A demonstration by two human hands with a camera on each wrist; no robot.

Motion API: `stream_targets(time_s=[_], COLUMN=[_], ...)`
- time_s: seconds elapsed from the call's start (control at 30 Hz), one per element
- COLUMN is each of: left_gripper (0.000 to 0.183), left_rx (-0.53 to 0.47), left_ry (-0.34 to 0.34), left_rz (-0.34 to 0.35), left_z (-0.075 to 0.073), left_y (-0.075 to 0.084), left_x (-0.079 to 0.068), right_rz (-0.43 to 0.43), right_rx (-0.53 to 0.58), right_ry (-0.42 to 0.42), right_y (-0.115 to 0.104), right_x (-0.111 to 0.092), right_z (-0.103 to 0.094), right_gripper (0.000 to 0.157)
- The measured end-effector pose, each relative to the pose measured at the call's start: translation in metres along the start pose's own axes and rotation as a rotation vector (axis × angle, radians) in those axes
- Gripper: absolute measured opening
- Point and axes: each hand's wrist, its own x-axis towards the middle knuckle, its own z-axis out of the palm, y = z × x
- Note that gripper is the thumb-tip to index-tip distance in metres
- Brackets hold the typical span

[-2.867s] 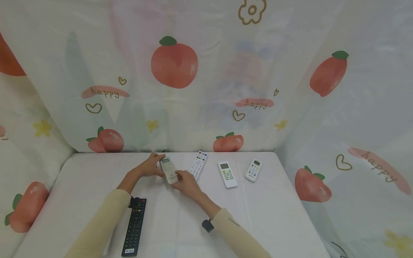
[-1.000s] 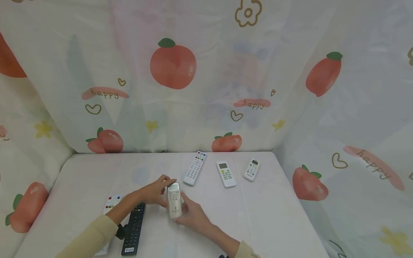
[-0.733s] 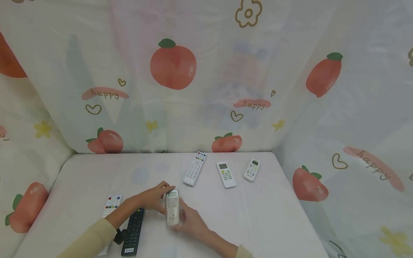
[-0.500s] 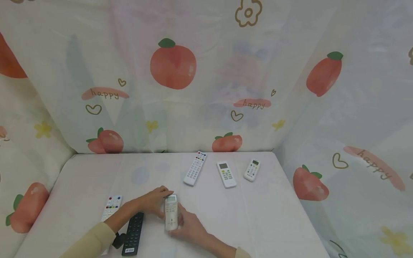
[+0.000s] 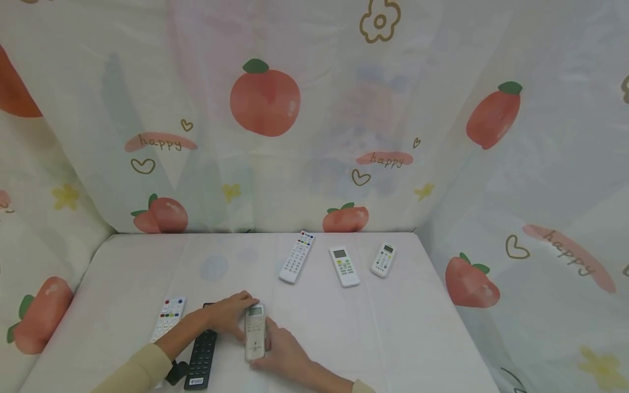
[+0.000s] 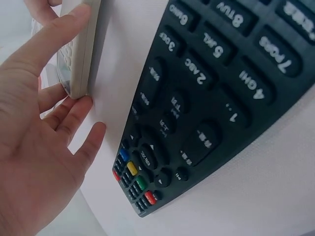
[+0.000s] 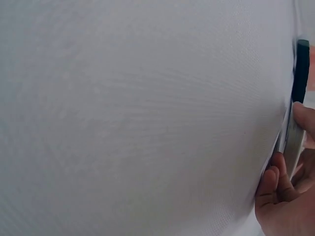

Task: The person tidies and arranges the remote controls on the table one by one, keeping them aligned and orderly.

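Observation:
Between both hands, at the front middle of the table, is an off-white remote control (image 5: 255, 334) with a small grey screen at its far end. My left hand (image 5: 225, 315) grips its far end and left side; in the left wrist view the thumb lies along one edge and the fingertips touch the end of the remote (image 6: 84, 54). My right hand (image 5: 287, 352) holds the near right side, and the right wrist view shows its fingers close to the cloth. Just left of it lies a long black remote (image 5: 200, 361), partly hidden by the left hand.
A white remote with coloured buttons (image 5: 169, 315) lies farther left, partly under the left forearm. Toward the back stand out three white remotes: a long one (image 5: 297, 257), a wider one with a screen (image 5: 344, 266) and a small one (image 5: 383, 260). Patterned curtains (image 5: 304, 164) border the white-covered table (image 5: 403, 338).
Both hands have brought the off-white remote from the back of the table toward the front and slightly left, turning it more upright in view, down beside the black remote. The other remotes stay put.

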Motion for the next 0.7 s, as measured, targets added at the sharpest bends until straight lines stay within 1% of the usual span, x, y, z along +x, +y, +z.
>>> stream_targets(time_s=[0.37, 0.57, 0.7], left_gripper=[0.094, 0.093, 0.093], left_rx=[0.071, 0.095, 0.108], left_ry=[-0.010, -0.010, -0.020], left_rz=[-0.028, -0.023, -0.025], left_z=[-0.0021, 0.0000, 0.0022], left_y=[0.0054, 0.0063, 0.0060], left_x=[-0.0025, -0.0039, -0.0049], right_rz=[0.012, 0.012, 0.056], right_rx=[-0.109, -0.164, -0.186], right_ry=[0.002, 0.012, -0.005], right_y=[-0.0023, -0.0048, -0.0061], right_x=[-0.0010, -0.0030, -0.0028], right_z=[0.0047, 0.0063, 0.0091], right_gripper=[0.103, 0.104, 0.105])
